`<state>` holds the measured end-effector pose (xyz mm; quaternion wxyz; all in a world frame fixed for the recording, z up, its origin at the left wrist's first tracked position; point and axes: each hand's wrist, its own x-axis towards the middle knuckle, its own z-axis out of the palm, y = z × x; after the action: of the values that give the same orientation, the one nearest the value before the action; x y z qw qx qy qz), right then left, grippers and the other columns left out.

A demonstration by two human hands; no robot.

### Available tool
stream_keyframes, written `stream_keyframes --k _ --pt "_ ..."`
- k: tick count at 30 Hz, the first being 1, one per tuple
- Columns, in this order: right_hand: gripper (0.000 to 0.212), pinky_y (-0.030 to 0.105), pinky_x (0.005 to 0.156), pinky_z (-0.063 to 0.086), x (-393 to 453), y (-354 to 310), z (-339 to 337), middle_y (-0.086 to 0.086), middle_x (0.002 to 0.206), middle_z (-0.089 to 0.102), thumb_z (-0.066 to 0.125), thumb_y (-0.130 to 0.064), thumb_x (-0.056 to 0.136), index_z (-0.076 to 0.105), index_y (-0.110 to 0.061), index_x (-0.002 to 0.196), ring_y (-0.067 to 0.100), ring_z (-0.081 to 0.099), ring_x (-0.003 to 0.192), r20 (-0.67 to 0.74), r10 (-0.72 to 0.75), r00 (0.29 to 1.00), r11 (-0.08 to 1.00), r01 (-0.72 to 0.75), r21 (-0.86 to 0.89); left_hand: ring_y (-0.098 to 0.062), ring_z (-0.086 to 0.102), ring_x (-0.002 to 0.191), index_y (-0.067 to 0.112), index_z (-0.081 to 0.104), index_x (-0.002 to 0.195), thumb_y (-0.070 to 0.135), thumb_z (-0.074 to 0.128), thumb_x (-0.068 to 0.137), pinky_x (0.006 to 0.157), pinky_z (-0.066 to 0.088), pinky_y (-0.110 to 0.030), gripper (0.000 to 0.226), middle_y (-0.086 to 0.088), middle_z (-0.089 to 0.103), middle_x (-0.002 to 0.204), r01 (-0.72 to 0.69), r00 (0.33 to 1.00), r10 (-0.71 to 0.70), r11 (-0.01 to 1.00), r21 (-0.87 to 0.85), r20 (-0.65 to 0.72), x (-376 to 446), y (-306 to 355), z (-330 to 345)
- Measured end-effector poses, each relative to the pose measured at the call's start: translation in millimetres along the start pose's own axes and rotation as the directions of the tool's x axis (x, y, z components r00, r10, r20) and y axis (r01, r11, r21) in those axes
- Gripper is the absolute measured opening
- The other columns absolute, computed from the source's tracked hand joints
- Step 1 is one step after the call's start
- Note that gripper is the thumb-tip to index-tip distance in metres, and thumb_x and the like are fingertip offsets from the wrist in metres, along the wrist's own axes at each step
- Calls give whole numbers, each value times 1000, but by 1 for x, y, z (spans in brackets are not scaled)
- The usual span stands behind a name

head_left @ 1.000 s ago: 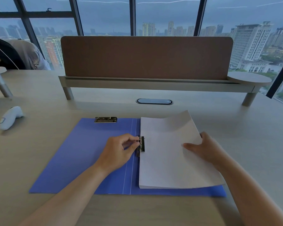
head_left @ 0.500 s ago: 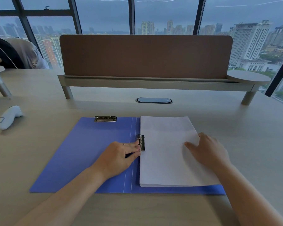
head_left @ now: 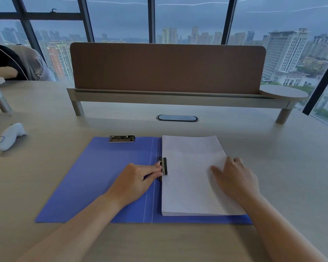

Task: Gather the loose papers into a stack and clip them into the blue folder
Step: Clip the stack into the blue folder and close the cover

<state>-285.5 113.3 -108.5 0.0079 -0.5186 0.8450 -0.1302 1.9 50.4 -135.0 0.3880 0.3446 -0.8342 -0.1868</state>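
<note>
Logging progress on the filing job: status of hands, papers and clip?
Left hand fingertips on spine clip. Right hand flat on paper stack, squared in open blue folder. Nothing in the way.

- You are sitting in an office, high up in a tall building.
- Across the top of the frame runs a wall of windows (head_left: 117, 19) with dark frames, and through them you look out on city towers (head_left: 284, 53) under a grey sky.
- You work at a long pale wooden desk (head_left: 45, 182) that fills the lower half of the frame.
- At centre, a brown divider screen (head_left: 167, 69) stands on a raised shelf (head_left: 178, 99) across the desk.
- Just below the shelf you can see an oval cable port (head_left: 177, 118) set into the desktop.
- At upper left, another person (head_left: 2, 63) sits at the neighbouring place.
- In front of you lies an open blue folder (head_left: 95, 178) holding a stack of paper (head_left: 189, 178).
</note>
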Motion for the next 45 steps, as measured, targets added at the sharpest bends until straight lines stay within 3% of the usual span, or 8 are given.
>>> stream_keyframes --k 5,9,14,20,28,33,38,45 --pt "52 39 72 39 -2 -1 1 11 121 54 41 -54 98 52 -9 123 40 63 105 -3 -4 1000 1000 4 -13 8 63 108 12 71 120 20 68 92 90 51 -11 29 17 65 118 -26 999 26 1000 -5 26 0 -1 0" --pt "53 39 71 38 -2 -1 1 11 121 53 40 -54 99 52 -9 123 41 63 105 -10 -12 1000 999 11 -31 2 61 114 12 70 121 27 67 93 96 47 -9 32 7 68 122 -66 995 61 996 61 73 -2 -4 1" --pt "53 39 71 37 -2 -1 1 12 122 53 39 -55 99 51 -9 123 40 63 105 -8 -17 1000 999 16 -39 4 57 118 14 70 122 44 49 94 102 47 -17 46 2 68 125 -95 991 80 985 142 107 -4 -5 2" --pt "53 39 71 38 -2 -2 1 12 122 53 39 -55 100 51 -9 124 40 63 105 -5 -14 1000 999 14 -41 11 51 118 14 69 123 37 59 94 102 39 -6 38 3 67 126 -95 989 77 986 135 129 -4 -8 2" --pt "53 39 71 39 -2 0 2 10 119 53 39 -55 99 52 -9 122 39 64 104 -16 -13 1000 999 12 -35 14 49 119 18 68 125 48 49 91 104 44 -14 49 8 65 128 -82 987 60 986 148 146 -4 -11 1" --pt "53 39 71 41 -2 -1 3 11 119 53 39 -55 99 52 -9 121 40 64 103 -20 -15 1000 999 14 -35 12 48 121 21 68 126 49 45 92 105 39 -11 49 7 63 132 -81 985 49 977 199 165 -5 -10 2" --pt "53 39 71 40 -2 0 3 11 119 53 39 -55 99 52 -9 122 40 64 103 -11 -12 1000 999 12 -32 1 56 124 26 68 126 46 42 94 102 51 -28 46 8 59 138 -71 986 35 973 222 163 -8 -11 3" --pt "52 38 69 39 -4 -2 6 8 118 51 36 -55 99 46 -12 126 38 64 103 -30 -20 999 998 18 -61 4 55 124 25 70 124 44 44 92 101 51 -26 45 6 60 137 -34 987 1 980 198 163 -6 -7 2"
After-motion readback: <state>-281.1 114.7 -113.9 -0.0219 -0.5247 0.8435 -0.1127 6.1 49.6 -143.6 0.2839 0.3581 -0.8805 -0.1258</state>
